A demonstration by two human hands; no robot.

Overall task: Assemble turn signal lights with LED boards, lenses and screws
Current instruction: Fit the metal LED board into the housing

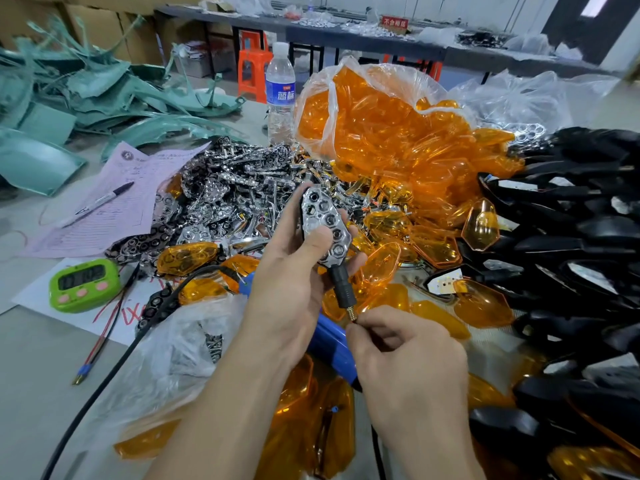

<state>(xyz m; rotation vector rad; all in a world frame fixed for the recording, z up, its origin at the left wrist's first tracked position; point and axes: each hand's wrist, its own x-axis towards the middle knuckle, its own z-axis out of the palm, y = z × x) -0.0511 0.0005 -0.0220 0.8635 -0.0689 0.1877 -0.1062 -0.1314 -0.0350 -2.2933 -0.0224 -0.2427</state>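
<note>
Right hand [405, 358], at 5 o'clock from the view's centre, curls its fingers and pinches the brass threaded end of the stem [343, 289]. At 7 o'clock the left hand [294, 271] grips the turn signal light [323, 220] upright at centre, above the heap of orange lenses [481, 303]. Its face is a pointed chrome reflector of hexagonal cells, and the black ribbed stem slants down toward 5 o'clock.

red sign [394, 22] reads 不合格品, bottle [280, 95] label 蓝标.
</note>
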